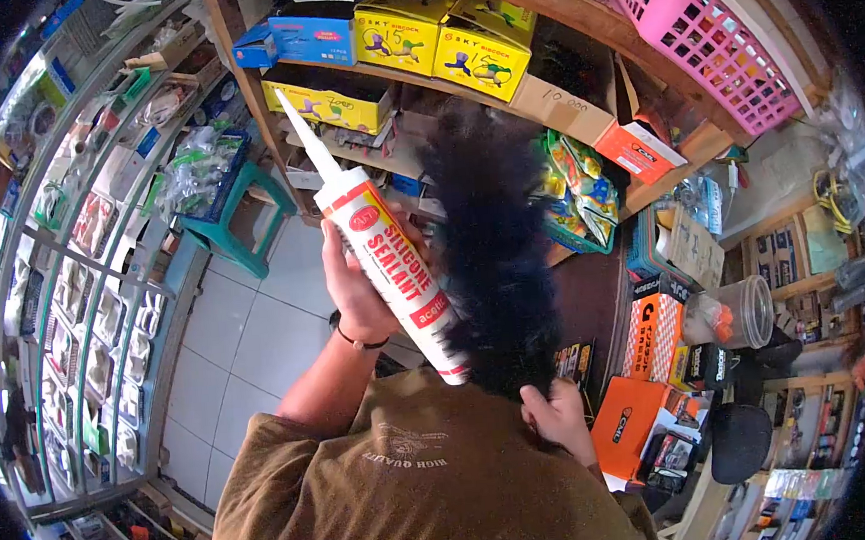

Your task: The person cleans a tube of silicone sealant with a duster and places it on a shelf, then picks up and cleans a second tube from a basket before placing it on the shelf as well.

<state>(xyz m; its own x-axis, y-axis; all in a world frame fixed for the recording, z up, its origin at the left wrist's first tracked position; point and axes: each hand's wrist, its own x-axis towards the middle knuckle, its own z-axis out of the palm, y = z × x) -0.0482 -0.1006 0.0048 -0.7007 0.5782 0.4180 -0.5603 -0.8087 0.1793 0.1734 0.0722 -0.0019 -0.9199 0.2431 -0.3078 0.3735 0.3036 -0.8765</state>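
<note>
My left hand (357, 293) is wrapped round a white silicone sealant tube (392, 263) with red and yellow print. The tube leans to the upper left, its long white nozzle pointing at the shelf. A dark feather duster (490, 236), fluffy and blurred, stands upright to the right of the tube and overlaps its lower edge. At the duster's bottom end, my right hand (559, 417) is closed round it, thumb showing; the handle itself is hidden.
Yellow boxes (391, 34) line the wooden shelf ahead, beside a pink basket (702, 30). On the left are a glass display rack (83, 294) and a green stool (239, 223) on the tiled floor. Orange boxes (629, 422) sit close to my right hand.
</note>
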